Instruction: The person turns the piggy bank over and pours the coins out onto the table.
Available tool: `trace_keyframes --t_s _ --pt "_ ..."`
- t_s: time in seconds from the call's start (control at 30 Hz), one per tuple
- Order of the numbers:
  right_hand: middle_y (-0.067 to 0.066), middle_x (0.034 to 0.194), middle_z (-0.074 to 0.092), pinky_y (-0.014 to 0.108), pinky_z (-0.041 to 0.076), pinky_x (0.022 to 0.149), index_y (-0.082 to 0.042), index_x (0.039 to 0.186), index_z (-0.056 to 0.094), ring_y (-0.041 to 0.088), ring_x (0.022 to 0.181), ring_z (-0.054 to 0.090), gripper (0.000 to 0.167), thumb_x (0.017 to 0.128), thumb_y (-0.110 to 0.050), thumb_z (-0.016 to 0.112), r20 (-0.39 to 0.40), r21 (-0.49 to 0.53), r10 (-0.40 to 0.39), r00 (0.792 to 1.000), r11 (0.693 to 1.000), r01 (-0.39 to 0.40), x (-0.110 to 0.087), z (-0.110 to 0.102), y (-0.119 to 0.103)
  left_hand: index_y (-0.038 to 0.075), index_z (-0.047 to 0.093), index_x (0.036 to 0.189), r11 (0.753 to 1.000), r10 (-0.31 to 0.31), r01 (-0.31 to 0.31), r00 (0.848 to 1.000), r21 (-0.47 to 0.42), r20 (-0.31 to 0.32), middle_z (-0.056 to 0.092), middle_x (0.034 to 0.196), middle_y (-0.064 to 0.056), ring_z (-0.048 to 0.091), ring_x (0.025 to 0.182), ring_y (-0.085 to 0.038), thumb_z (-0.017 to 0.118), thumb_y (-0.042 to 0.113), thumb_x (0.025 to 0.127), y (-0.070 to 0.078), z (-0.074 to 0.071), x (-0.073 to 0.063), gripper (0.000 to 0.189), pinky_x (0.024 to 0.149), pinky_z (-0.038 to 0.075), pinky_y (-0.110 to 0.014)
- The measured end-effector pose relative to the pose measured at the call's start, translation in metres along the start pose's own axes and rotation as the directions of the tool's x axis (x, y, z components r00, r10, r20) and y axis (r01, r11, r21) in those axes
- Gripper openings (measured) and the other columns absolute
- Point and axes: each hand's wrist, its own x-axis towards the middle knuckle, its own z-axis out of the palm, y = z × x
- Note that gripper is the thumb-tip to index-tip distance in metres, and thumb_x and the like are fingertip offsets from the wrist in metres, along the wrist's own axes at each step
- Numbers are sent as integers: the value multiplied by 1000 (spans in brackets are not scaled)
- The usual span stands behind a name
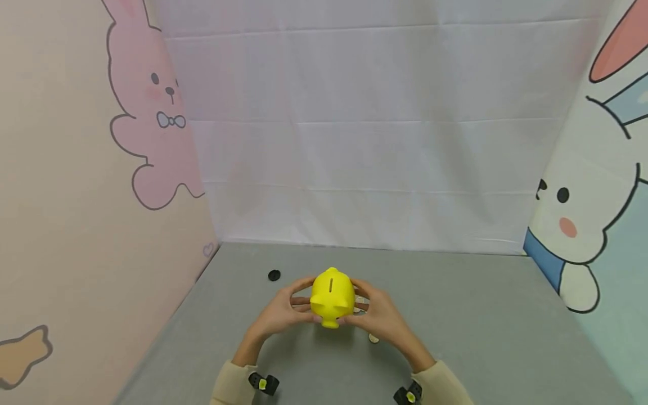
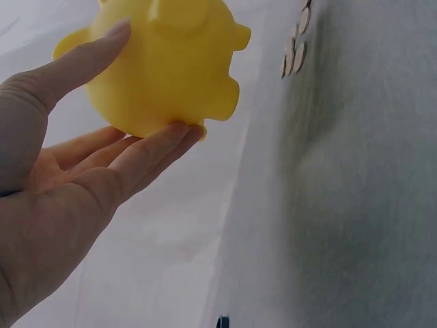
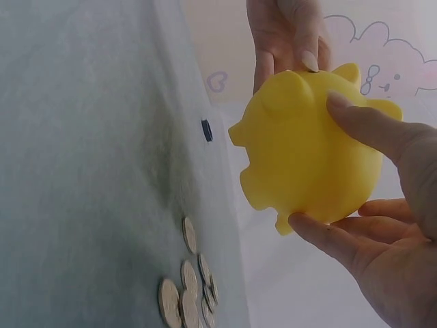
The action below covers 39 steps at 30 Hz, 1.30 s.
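A yellow piggy bank (image 1: pixel 331 301) hangs raised over the grey table, its coin slot on top and its snout towards me. My left hand (image 1: pixel 280 312) grips it by one side, with the thumb (image 2: pixel 85 65) near the face and the fingers on the flank. On the opposite side my right hand (image 1: pixel 383 316) holds it the same way, thumb and fingers (image 3: pixel 328 239) spread over the body. Several coins (image 3: pixel 189 277) lie loose on the table, mostly hidden behind my right hand in the head view, where one coin (image 1: pixel 373 338) shows below it.
A small black round cap (image 1: pixel 274 275) lies on the grey table (image 1: pixel 455 315), behind and left of the piggy bank. White cloth (image 1: pixel 374 152) hangs along the back. Walls with cartoon rabbits (image 1: pixel 152 118) stand at both sides.
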Motion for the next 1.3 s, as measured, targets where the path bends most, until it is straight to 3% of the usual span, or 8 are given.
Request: trace_keyframes --t_s 0.33,0.57,0.9,1.07,1.3 --pt "22 154 56 48 62 98 0 153 49 44 134 62 90 80 -26 94 9 -10 -14 1000 1000 14 19 25 -2 18 42 160 1000 24 -24 999 -13 25 36 170 -16 64 132 -41 91 25 84 -15 -30 -2 91 99 63 -39" --pt "23 153 56 50 62 98 1 153 48 44 134 62 89 81 -23 94 28 12 -24 999 1000 24 27 51 1 14 42 161 1000 7 -7 1000 -12 6 35 170 -18 65 131 -41 89 23 86 -29 -46 -14 89 100 62 -36" --pt "21 152 57 50 61 100 -2 153 48 42 134 62 88 81 -24 93 69 46 -19 997 999 16 38 87 0 8 36 163 999 -16 18 999 -43 37 26 172 -26 59 136 -48 81 16 93 -50 -73 -37 84 106 58 -53" --pt "19 152 58 46 62 99 -3 153 48 39 133 64 89 81 -27 93 80 17 -3 997 1000 2 44 102 -4 9 37 163 997 -69 70 998 -38 10 26 172 -24 58 137 -47 82 19 92 -58 -86 -45 85 112 51 -60" --pt "16 150 61 43 62 102 -2 152 50 34 132 66 90 80 -35 94 69 -30 5 998 1000 -3 52 116 -4 7 34 164 994 -108 108 994 -15 7 23 172 -28 56 138 -50 83 22 92 -66 -98 -50 88 106 59 -48"
